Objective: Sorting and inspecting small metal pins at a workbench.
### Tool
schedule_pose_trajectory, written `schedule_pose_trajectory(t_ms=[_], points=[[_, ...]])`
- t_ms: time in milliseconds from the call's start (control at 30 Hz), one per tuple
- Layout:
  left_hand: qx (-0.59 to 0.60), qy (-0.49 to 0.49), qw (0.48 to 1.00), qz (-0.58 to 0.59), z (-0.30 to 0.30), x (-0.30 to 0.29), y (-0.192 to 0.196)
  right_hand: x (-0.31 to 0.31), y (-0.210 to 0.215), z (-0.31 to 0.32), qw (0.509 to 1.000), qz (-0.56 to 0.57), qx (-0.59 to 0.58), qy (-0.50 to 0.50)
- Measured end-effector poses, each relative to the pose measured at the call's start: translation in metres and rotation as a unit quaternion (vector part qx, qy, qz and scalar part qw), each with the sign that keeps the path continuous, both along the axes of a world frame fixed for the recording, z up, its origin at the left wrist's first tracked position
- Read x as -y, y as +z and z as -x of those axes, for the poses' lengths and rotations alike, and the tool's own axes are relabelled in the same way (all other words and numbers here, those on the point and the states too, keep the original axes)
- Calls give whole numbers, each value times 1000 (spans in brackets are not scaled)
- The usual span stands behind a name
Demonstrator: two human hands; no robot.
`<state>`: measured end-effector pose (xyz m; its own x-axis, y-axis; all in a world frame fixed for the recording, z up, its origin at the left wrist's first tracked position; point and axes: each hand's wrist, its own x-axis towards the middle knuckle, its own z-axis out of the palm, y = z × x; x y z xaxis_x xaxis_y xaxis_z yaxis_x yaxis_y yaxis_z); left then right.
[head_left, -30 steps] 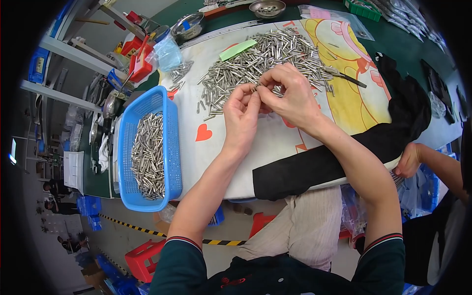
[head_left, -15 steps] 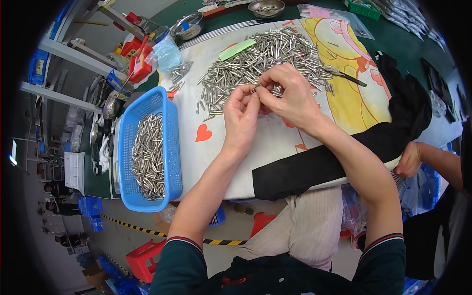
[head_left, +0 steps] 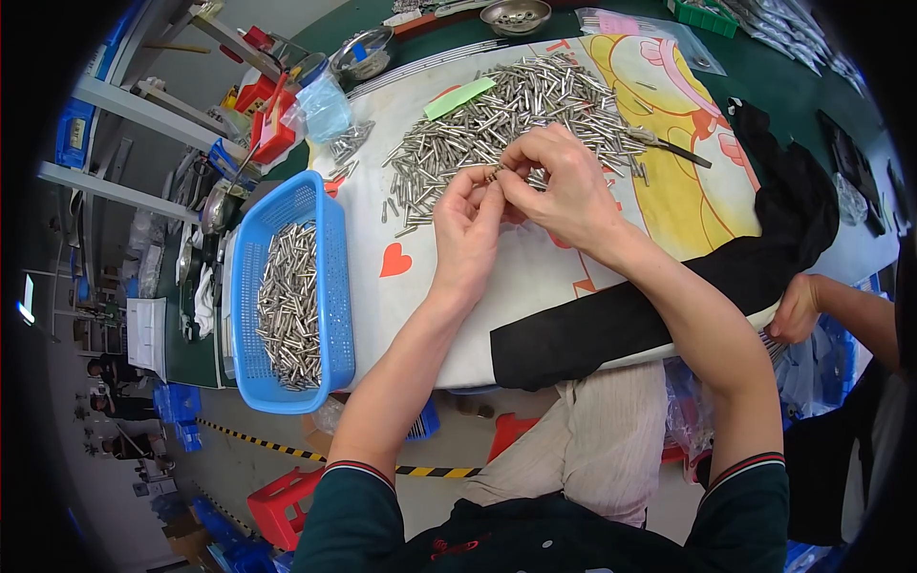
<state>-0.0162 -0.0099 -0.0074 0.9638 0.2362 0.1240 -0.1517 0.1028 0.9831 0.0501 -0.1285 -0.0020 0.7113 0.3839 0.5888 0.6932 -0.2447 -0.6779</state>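
Observation:
My left hand (head_left: 466, 222) and my right hand (head_left: 564, 186) meet over the near side of a loose heap of short silvery metal pins (head_left: 535, 95). Thumbs and fingertips are pinched together around a small metal piece (head_left: 495, 175); most of it is hidden by the fingers. The heap lies on a pale printed cloth (head_left: 382, 315), with a green paper strip (head_left: 460, 98) on top. To the left, a blue plastic basket (head_left: 336, 286) holds many more such pins (head_left: 289, 306).
Pliers (head_left: 669, 145) lie right of the heap. A black sleeve-like cloth (head_left: 592, 334) crosses the near edge beneath my right forearm. Another person's hand (head_left: 795, 310) rests at the right edge. Metal bowls (head_left: 516, 15) and a bluish plastic bag (head_left: 325, 105) stand at the back.

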Motion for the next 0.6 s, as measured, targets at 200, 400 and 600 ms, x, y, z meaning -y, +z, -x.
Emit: schedule_pose_trajectory(t_ms=[200, 400, 600], points=[[31, 7, 999, 11, -1, -3, -4, -1, 1, 1, 999, -25, 30, 10], [194, 84, 968, -136, 2, -3, -4, -2, 7, 1, 988, -108, 93, 53], [234, 142, 934, -229, 1, -7, -7, -2, 9, 2, 983, -137, 108, 63]])
